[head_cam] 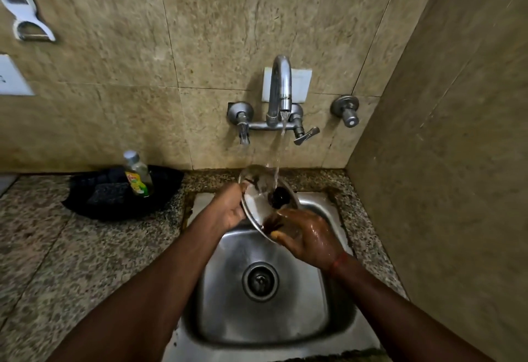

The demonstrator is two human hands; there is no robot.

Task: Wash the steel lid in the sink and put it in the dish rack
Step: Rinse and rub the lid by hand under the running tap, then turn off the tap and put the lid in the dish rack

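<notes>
The steel lid [257, 201] is being held tilted above the steel sink [228, 276], with its black knob [278, 197] facing the person. Water from the wall tap [281, 87] is pouring onto it. The left grip [231, 207] is curling round the lid's left rim. The wet right grip [305, 236] is pinching its lower edge, thumb in front. A dish-soap bottle [137, 173] is standing in a black holder [114, 199] on the granite desk [85, 247], left of the sink.
</notes>
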